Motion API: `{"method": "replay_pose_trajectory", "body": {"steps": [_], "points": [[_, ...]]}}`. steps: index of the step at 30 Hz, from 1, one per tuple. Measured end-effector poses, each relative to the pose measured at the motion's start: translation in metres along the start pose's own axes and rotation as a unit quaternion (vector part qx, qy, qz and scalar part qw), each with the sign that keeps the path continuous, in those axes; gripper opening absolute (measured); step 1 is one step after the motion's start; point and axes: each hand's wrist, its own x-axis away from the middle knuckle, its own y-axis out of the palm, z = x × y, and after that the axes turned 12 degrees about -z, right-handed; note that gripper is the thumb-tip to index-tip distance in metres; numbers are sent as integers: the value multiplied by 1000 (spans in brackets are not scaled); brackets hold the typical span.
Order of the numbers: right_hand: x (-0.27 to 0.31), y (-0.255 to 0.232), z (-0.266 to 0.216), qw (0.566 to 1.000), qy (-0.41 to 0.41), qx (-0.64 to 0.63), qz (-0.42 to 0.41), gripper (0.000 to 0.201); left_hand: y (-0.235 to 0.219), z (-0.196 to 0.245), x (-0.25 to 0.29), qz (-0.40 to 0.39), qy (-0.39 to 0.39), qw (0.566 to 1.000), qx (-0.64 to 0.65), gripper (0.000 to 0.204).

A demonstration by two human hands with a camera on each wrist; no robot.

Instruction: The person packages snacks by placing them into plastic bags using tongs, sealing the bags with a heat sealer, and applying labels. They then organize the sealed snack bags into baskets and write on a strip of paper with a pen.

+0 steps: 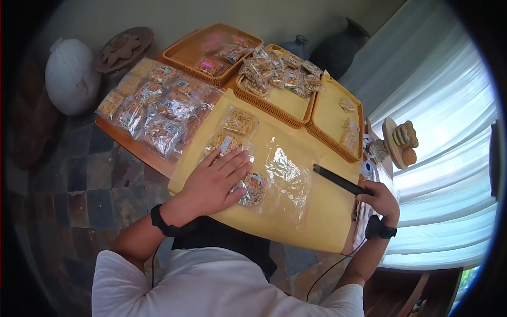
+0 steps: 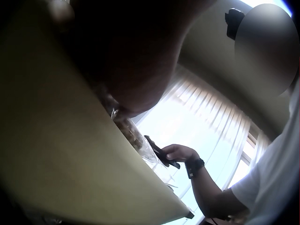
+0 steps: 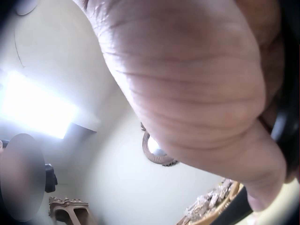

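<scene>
My left hand [image 1: 214, 182] lies with its fingers spread over a column of clear-wrapped crunchy snack packs [image 1: 240, 120], partly hiding the middle ones. Clear plastic film [image 1: 285, 174] stretches right from these packs across the yellow sheet [image 1: 327, 222]. At the right, my right hand [image 1: 381, 201] grips one end of a long, slim black tool [image 1: 340, 179], whose far end points over the sheet toward the film. In the left wrist view, that black tool [image 2: 161, 153] sticks out on both sides of the fist. The right thumb [image 3: 262, 187] lies along it in the right wrist view.
Bagged snack packs [image 1: 158, 105] cover the table's left end. Along the back stand a wicker tray [image 1: 185, 61] with pink-labelled packs, a second basket [image 1: 272, 108] heaped with packs, and a third basket [image 1: 338, 145] with a few. A carved wooden piece [image 1: 396, 142] stands near the curtain.
</scene>
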Motion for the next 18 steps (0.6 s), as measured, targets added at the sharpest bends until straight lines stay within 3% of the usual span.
{"method": "replay_pose_trajectory", "body": {"steps": [3, 7, 9, 12, 18], "points": [[8, -30, -5, 987, -4, -160, 19, 16, 3, -2, 1, 13, 4, 1000, 10, 60], [-47, -40, -46, 979, -74, -180, 62, 19, 6, -3, 2, 24, 7, 1000, 11, 59], [-85, -34, -87, 974, -25, -218, 51, 29, 7, -4, 2, 30, 8, 999, 11, 59], [-135, -36, -136, 982, -8, -185, 27, 34, 8, -4, 2, 35, 10, 999, 8, 59], [-216, -64, -169, 995, 12, -94, -26, 38, 12, -5, 3, 58, 5, 998, 18, 56]]}}
